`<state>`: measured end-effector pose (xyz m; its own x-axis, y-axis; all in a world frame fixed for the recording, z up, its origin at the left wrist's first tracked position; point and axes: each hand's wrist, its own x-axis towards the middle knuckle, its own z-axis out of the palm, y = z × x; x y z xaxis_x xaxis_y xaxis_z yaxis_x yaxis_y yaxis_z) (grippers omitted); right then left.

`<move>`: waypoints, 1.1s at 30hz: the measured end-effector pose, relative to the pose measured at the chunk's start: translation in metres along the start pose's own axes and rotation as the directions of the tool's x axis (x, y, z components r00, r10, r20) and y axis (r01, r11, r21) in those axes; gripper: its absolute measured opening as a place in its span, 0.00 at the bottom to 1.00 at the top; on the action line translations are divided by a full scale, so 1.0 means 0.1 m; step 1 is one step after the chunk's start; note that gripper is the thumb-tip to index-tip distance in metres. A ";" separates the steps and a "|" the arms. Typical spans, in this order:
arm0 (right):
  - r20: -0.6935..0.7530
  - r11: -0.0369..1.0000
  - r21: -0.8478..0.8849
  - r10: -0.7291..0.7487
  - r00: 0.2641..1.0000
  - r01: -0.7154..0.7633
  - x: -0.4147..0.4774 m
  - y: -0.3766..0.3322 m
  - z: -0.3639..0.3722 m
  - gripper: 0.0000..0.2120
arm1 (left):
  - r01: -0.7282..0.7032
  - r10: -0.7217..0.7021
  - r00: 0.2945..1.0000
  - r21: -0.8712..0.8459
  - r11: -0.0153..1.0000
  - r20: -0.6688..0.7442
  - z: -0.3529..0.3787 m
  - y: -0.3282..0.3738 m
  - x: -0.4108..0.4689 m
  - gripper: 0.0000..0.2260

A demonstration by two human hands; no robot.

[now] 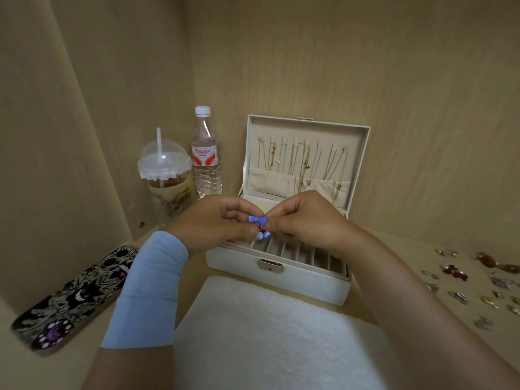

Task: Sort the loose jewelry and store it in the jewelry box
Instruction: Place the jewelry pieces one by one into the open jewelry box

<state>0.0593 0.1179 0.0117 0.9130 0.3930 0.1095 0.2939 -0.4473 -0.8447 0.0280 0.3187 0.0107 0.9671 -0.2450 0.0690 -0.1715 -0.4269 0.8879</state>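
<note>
The left hand (pixel 216 220) and right hand (pixel 304 218) together pinch a small blue earring (pixel 260 226) between curled fingertips. They hold it just above the open jewelry box (pixel 281 274), probably to line it up with a slot. The remaining loose jewelry (pixel 478 285) lies spread on the shelf (pixel 439 257), within the right hand's reach.

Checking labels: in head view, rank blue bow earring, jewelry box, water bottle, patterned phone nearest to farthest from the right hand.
1. Blue bow earring, pinched by the right hand.
2. Jewelry box, just below.
3. Water bottle, back left.
4. Patterned phone, far left.
</note>
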 end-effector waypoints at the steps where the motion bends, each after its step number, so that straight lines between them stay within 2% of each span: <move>1: 0.016 1.000 -0.020 -0.003 1.000 0.003 0.00 0.00 0.01 0.02 | 0.004 -0.003 1.000 0.009 1.000 -0.031 0.00 -0.01 0.01 0.08; 4: 0.060 0.996 -0.093 -0.003 0.998 0.009 0.00 0.01 0.03 0.02 | -0.028 0.037 0.993 0.084 0.996 -0.108 0.02 -0.06 0.04 0.04; 7: 0.117 0.985 -0.171 0.025 0.993 -0.005 0.01 0.03 0.01 0.02 | -0.043 0.059 0.993 0.155 0.987 -0.099 0.04 -0.07 0.04 0.04; 11: 0.109 0.955 -0.296 0.031 0.994 0.003 0.02 0.05 0.03 0.03 | -0.027 0.045 0.996 0.221 0.975 -0.077 0.04 -0.08 0.04 0.08; 19: 0.131 0.900 -0.430 -0.009 0.991 0.065 0.01 0.04 0.04 0.04 | 0.026 -0.005 0.997 0.248 0.968 -0.082 0.07 -0.08 0.06 0.07; 22: 0.116 0.911 -0.408 -0.006 0.993 0.054 0.02 0.05 0.04 0.05 | 0.042 -0.020 0.996 0.263 0.964 -0.086 0.08 -0.08 0.07 0.06; 28: 0.085 0.930 -0.360 -0.045 0.995 0.073 0.04 0.09 -0.04 0.01 | 0.039 -0.024 0.998 0.297 0.954 -0.055 0.15 -0.03 0.09 0.04; 33: 0.037 0.894 -0.438 -0.085 0.996 0.093 0.06 0.12 0.08 0.02 | 0.064 -0.056 0.998 0.320 0.945 -0.036 0.10 -0.02 0.05 0.06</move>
<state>0.0659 0.1209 -0.0020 0.8736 0.4590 0.1615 0.4713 -0.7156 -0.5155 0.0316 0.3100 0.0047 0.9812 -0.1895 0.0354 -0.1600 -0.6982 0.6978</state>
